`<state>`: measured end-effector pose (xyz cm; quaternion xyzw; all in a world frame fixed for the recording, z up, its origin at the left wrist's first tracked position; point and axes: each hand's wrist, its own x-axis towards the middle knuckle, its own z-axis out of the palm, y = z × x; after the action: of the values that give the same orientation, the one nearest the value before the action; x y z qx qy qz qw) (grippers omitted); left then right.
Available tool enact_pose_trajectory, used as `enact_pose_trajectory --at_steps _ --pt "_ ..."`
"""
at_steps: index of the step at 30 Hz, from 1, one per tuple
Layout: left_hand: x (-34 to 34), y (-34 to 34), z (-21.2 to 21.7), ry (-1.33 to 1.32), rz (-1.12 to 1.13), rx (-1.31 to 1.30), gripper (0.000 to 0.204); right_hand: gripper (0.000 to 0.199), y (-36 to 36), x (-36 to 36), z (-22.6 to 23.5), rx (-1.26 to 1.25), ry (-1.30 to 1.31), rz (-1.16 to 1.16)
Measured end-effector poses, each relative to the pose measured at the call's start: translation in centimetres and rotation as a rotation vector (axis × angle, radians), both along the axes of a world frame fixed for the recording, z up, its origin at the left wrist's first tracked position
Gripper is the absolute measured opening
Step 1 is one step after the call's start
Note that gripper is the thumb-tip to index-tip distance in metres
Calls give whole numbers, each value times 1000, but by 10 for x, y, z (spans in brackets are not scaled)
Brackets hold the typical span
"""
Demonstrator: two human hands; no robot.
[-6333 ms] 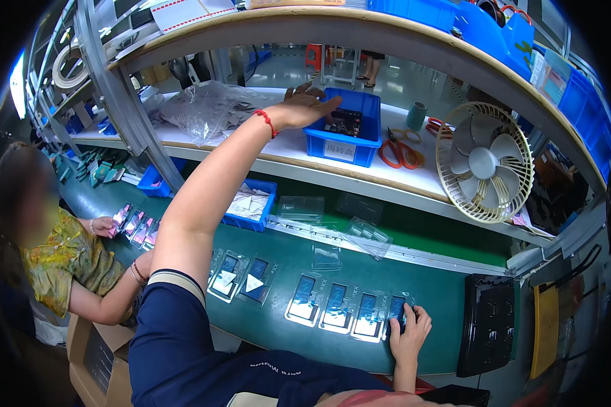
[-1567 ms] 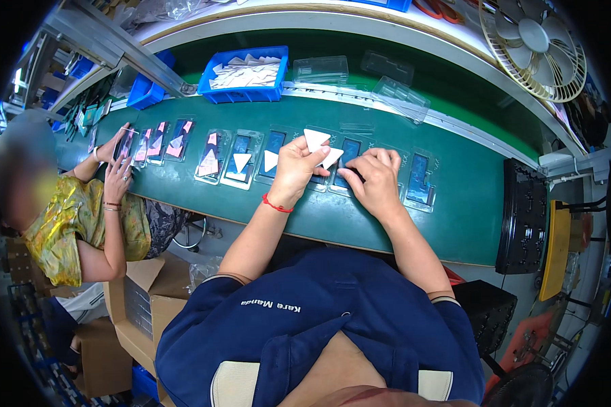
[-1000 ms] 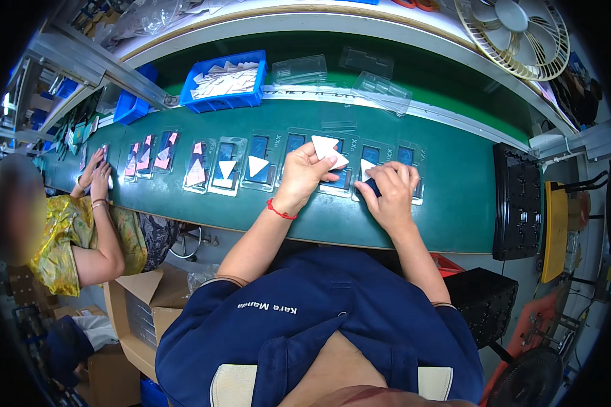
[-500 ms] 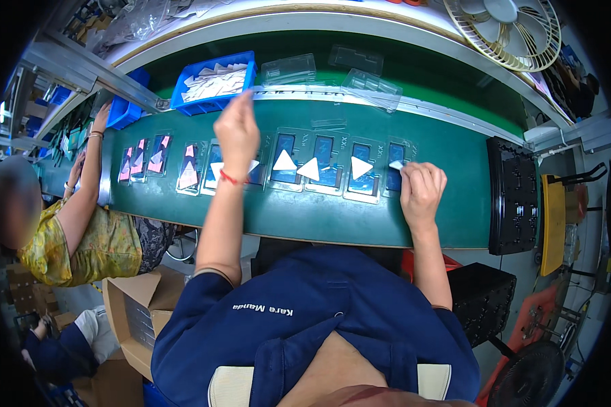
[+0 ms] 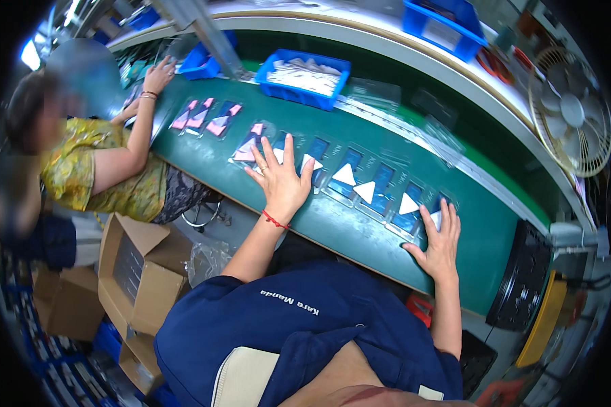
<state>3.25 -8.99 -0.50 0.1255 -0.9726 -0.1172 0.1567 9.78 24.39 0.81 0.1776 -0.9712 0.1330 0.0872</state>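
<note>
Green belt surface (image 5: 387, 230) curves across the bench, carrying a row of clear packets with white triangular tabs (image 5: 363, 186). The person's left hand (image 5: 282, 180) lies flat, fingers spread, over the packets at the row's left part, one white tab just beside the ring finger. The right hand (image 5: 441, 241) rests flat with fingers loosely together, fingertips touching the rightmost packet (image 5: 436, 216). A blue bin (image 5: 305, 78) sits behind the belt. A co-worker's hand (image 5: 157, 73) reaches further left.
</note>
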Motion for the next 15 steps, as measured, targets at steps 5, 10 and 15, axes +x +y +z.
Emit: enact_pose_trajectory --at_steps 5,10,15 --pt "-6 -37 -14 -80 161 99 73 85 -7 -1 -1 36 -13 -1" --pt "-25 -62 -23 -17 153 162 74 84 -23 -4 -2 54 -45 -23" --pt "-38 -92 -34 205 77 207 70 82 -47 -8 0 52 -45 -11"
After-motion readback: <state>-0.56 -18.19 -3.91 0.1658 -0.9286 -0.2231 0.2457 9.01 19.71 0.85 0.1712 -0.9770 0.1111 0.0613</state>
